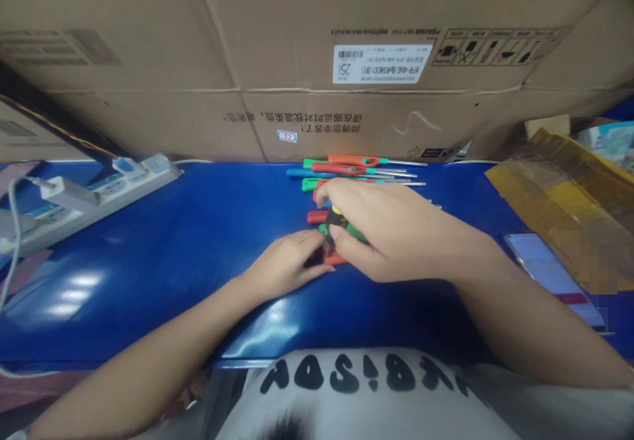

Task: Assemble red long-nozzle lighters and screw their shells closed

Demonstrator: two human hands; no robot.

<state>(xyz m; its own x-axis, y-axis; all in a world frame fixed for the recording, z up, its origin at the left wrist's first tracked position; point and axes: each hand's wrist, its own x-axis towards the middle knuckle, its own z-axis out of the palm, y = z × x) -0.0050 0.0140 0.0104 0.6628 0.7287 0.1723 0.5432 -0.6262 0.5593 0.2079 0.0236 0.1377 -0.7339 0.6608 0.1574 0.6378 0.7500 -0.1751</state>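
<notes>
My right hand (391,228) is closed around a short screwdriver (337,218) with a black and yellow handle, held upright. Its lower end points down at a red lighter (335,258), the nearest one in a group. My left hand (284,261) pinches the left end of that red lighter against the blue table. Beyond my hands lie several long-nosed lighters with red, green and blue handles, among them an orange-red lighter (354,160); their metal rods point right. A dark red lighter (317,217) and a green one are partly hidden under my right hand.
A large cardboard panel (277,43) rises along the table's back edge. On the left is a white power strip (99,195) with plugs and cables. A phone (549,275) and a yellow taped package (555,182) lie at right on the blue table (163,228).
</notes>
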